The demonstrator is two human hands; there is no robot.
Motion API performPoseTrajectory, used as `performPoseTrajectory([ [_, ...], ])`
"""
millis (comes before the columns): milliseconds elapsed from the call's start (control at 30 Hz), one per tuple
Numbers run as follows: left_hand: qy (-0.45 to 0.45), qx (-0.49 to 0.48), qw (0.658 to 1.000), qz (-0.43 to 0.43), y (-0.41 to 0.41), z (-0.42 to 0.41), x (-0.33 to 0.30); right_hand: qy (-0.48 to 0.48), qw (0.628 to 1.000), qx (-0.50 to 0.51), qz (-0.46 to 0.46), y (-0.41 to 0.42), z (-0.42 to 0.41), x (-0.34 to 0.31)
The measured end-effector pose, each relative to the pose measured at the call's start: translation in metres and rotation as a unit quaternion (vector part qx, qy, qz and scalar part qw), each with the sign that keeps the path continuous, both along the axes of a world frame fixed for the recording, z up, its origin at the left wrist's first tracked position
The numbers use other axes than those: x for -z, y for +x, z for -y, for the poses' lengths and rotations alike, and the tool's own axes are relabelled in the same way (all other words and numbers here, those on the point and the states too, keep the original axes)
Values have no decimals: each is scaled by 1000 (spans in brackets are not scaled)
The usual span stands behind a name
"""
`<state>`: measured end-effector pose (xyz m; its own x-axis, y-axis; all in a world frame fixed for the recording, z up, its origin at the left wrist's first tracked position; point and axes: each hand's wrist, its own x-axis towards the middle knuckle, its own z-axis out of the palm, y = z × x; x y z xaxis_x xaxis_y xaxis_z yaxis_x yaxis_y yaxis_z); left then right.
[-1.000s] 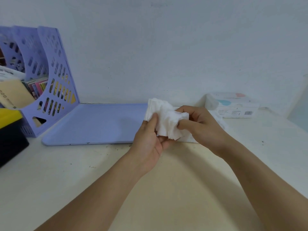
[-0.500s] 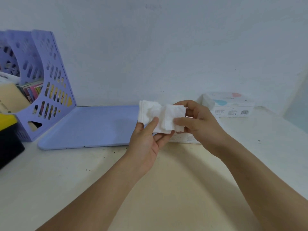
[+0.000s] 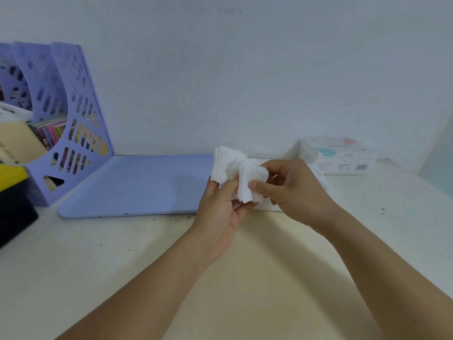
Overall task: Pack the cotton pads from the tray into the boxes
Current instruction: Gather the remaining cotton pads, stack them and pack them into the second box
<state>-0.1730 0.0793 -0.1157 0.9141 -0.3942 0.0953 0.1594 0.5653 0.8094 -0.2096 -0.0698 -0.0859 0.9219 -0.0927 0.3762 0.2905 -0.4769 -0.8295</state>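
Nearest, both forearms reached out over the cream table [image 3: 122, 278]; the left hand [image 3: 220, 204] cradled a stack of white cotton pads [image 3: 235, 170] from below, thumb pressed on its front, while the right hand [image 3: 291, 190] pinched the stack's right end between thumb and curled fingers; the pads were held in the air, just above the right edge of the lilac tray [image 3: 137, 187]; farther right a white box [image 3: 340, 155] sat by the wall; far left stood a lilac file rack [image 3: 73, 114].
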Motion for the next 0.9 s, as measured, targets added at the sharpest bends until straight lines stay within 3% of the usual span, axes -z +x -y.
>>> performPoseTrajectory([
  [100, 27, -5, 1000, 10, 1, 0, 1, -80, 996, 11, 25, 0, -2, 0],
  [267, 17, 7, 1000, -16, 4, -1, 1, -116, 991, 34, 62, 0, -4, 4],
  [333, 10, -1, 999, -31, 4, -1, -1, -69, 995, 52, 49, -2, -6, 4],
  [433, 12, -17, 1000, -20, 5, -1, 1, 78, 996, 31, -4, -4, -10, 3],
  [667, 16, -45, 999, -15, 7, 1, 0, 82, 995, 46, 45, -3, -14, 6],
  [800, 29, -70, 997, -12, 12, -4, 0, 219, 973, -70, 1, -10, -2, -12],
  [900, 53, -53, 997, 18, 10, -4, 1, 215, 969, -119, -41, -11, -4, -12],
])
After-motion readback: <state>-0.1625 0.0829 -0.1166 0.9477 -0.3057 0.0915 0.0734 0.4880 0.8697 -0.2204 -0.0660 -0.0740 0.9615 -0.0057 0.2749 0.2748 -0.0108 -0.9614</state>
